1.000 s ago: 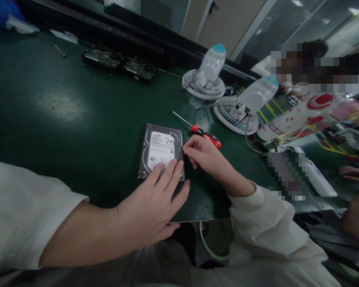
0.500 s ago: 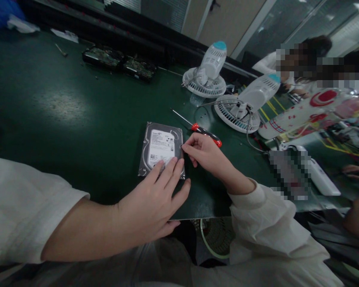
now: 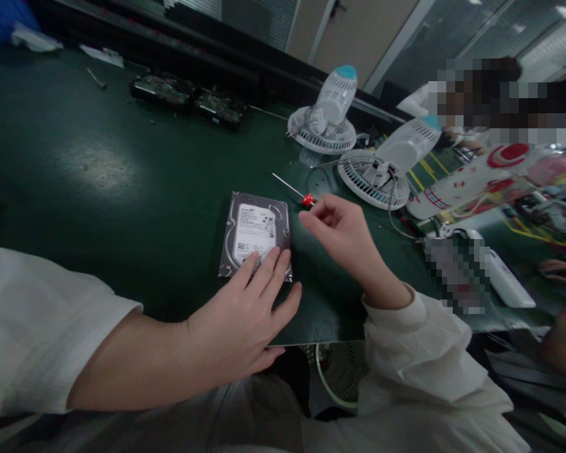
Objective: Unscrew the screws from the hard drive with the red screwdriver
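Observation:
A hard disk drive (image 3: pixel 256 228) with a white label lies flat on the dark green table, its label side up. My left hand (image 3: pixel 252 308) rests with fingers stretched and spread over the drive's near end, touching the label. To the right of the drive, my right hand (image 3: pixel 342 236) is raised with its fingers curled in and the thumb against them. What those fingers hold, if anything, is hidden. Behind them lies a screwdriver (image 3: pixel 292 188), its thin shaft and red collar showing, its handle mostly covered by the hand.
Two white fans (image 3: pixel 336 104) stand face-down at the back right. At the far edge lie several dark units with circuit boards (image 3: pixel 163 89). A white power bank-like object (image 3: pixel 512 280) is at right, beside another person's hand (image 3: pixel 559 272). A basket (image 3: pixel 339 374) sits below the table edge.
My right hand has left the drive's right edge and moved up and right, over the screwdriver's handle, its fingers curling more. My left hand and the drive stay put.

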`<state>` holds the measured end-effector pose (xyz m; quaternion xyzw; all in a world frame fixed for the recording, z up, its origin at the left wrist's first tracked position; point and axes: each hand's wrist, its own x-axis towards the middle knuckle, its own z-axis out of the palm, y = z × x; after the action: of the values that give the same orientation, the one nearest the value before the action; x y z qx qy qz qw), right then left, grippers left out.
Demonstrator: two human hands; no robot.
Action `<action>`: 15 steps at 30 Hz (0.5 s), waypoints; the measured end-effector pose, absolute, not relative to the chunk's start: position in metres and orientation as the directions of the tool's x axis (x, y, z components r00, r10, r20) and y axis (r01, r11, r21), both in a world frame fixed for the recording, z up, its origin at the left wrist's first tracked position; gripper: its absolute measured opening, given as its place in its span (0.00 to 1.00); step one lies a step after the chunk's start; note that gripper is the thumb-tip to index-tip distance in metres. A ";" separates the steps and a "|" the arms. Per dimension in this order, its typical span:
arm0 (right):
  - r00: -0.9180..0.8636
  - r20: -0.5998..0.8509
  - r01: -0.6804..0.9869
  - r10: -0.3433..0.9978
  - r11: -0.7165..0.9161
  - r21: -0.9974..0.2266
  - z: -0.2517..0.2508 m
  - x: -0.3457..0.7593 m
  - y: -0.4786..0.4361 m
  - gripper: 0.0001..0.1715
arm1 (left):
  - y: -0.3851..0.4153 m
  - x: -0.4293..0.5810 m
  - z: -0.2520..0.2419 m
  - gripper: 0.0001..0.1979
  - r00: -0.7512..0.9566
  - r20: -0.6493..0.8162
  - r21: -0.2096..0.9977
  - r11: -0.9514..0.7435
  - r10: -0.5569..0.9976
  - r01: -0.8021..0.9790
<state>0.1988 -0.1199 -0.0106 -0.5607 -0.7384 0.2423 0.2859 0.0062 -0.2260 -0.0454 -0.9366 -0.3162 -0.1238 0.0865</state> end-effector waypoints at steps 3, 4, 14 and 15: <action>-0.159 0.299 0.796 0.941 0.301 -0.525 0.000 0.217 -0.114 0.15 | -0.227 0.006 -0.046 0.42 0.771 0.278 -0.089 -0.784 0.573 0.615; -0.165 0.304 0.826 0.938 0.300 -0.477 0.001 0.225 -0.110 0.16 | -0.227 0.006 -0.046 0.42 0.771 0.276 -0.089 -0.783 0.574 0.615; -0.137 0.078 0.909 0.987 0.157 -0.386 -0.003 0.257 -0.083 0.18 | -0.226 0.005 -0.047 0.38 0.780 0.291 -0.100 -0.794 0.554 0.600; -0.121 0.093 0.902 0.988 0.148 -0.406 0.000 0.256 -0.084 0.17 | -0.226 0.005 -0.047 0.38 0.781 0.292 -0.102 -0.795 0.551 0.599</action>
<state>0.2559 -0.0840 0.0003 -0.6404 -0.7379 0.1257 0.1720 0.0050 -0.2262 -0.0467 -0.9390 -0.3061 -0.1248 0.0949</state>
